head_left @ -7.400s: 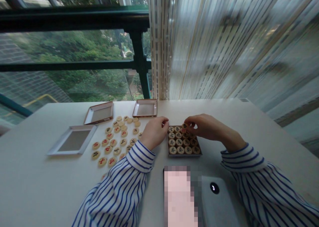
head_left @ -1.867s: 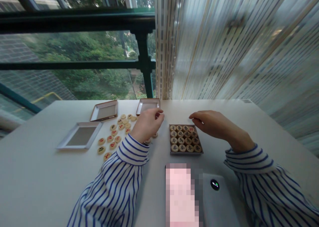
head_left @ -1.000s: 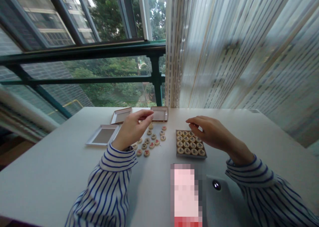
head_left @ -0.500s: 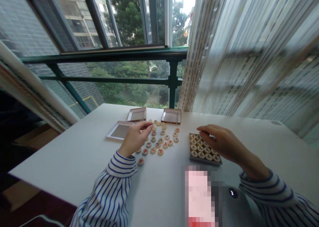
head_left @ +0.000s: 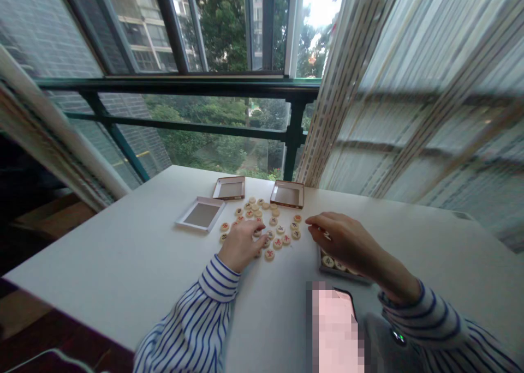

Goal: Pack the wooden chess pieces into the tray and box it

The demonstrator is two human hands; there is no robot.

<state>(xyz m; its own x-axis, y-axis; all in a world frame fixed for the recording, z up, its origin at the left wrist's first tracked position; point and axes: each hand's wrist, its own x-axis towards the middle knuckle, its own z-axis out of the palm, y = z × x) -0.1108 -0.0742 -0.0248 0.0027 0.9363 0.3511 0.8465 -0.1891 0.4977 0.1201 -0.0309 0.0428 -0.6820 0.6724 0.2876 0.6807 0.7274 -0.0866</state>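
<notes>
Round wooden Chinese chess pieces [head_left: 269, 254] with red or black characters lie scattered on the white table [head_left: 164, 286]. My left hand [head_left: 242, 245] is low over their near side. Its thumb and forefinger are apart, with a piece [head_left: 257, 233] showing between the tips. To the right, my right hand [head_left: 347, 241] hovers above a shallow box [head_left: 347, 276] and covers most of it. Its fingertips are drawn together and point left; whether they hold a piece is hidden. Pieces with black characters show in a row along the box's near side.
Behind the pieces lie two brown-edged trays, one on the left [head_left: 214, 190] and one on the right [head_left: 303, 198]. A white lid [head_left: 180, 222] lies nearer on the left. A blurred pink object [head_left: 335, 329] is in front. Beyond the table are a green railing [head_left: 184, 86] and curtains [head_left: 327, 138].
My left hand has come down nearer over the pieces, and its thumb and forefinger have parted. My right hand has shifted left and hides more of the box. The view has tilted slightly.
</notes>
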